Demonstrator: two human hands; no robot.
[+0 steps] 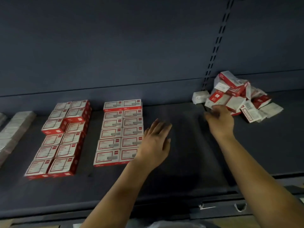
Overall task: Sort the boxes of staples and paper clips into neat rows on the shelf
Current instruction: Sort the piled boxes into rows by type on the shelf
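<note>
Red-and-white boxes lie on a dark shelf (pixel 189 145). One block of two neat rows (pixel 60 137) sits at the left, stacked in places. A second block of two rows (pixel 120 130) lies in the middle. A loose heap of the same boxes (pixel 238 96) is piled at the back right. My left hand (pixel 156 142) hovers flat, fingers spread, just right of the middle block and holds nothing. My right hand (pixel 220 120) reaches toward the near edge of the heap with relaxed fingers; it is blurred and grips no box that I can see.
A row of pale wrapped packs (pixel 14 129) lies at the far left. One white box (pixel 199 96) stands alone just left of the heap. A slotted upright (pixel 215 46) runs up the back wall. The shelf's front lip (pixel 148 204) is near me.
</note>
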